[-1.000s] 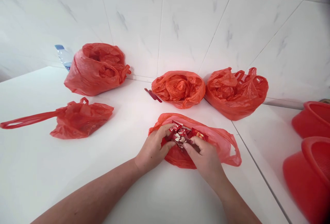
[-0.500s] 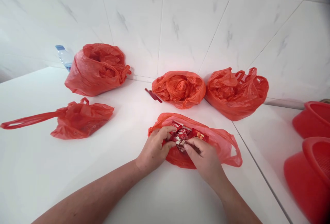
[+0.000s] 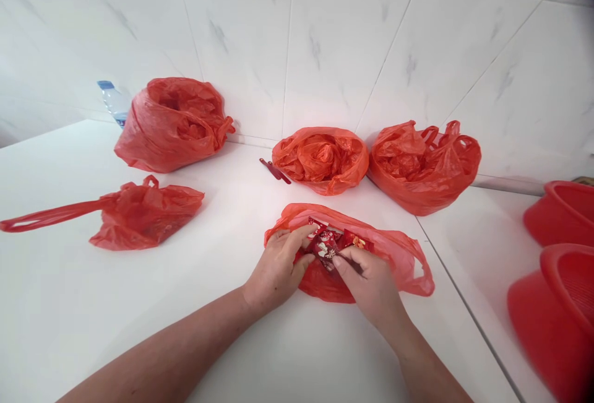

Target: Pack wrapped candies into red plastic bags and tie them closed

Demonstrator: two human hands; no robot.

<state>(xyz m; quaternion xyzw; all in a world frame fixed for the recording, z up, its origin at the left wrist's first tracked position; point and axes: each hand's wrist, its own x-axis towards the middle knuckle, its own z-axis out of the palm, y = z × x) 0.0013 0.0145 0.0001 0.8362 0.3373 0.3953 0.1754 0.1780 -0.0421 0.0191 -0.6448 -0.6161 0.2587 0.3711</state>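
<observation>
An opened red plastic bag (image 3: 399,257) lies on the white table, with several small shiny wrapped candies inside. Thumb and fingers of my right hand (image 3: 369,276) pinch the lower right edge of a dark red wrapped candy (image 3: 323,247) with pale printing. My left hand (image 3: 278,267) rests over the bag's left side, its thumb and forefinger apart at the left of that candy. Its other fingers are partly hidden among the wrappers. Another wrapped candy (image 3: 358,241), red with an orange-yellow print, lies just behind my right fingers.
Along the tiled wall stand red bags at left (image 3: 171,130), middle (image 3: 320,161) and right (image 3: 424,171). A flatter red bag (image 3: 146,217) lies at left. Small dark red tools (image 3: 275,171) lie beside the middle bag. A plastic bottle (image 3: 114,103) and red basins (image 3: 542,310) flank the table.
My left thumb has drawn back slightly from the candy, and more of its wrapper shows. My right hand keeps its pinch. The view has shifted a little.
</observation>
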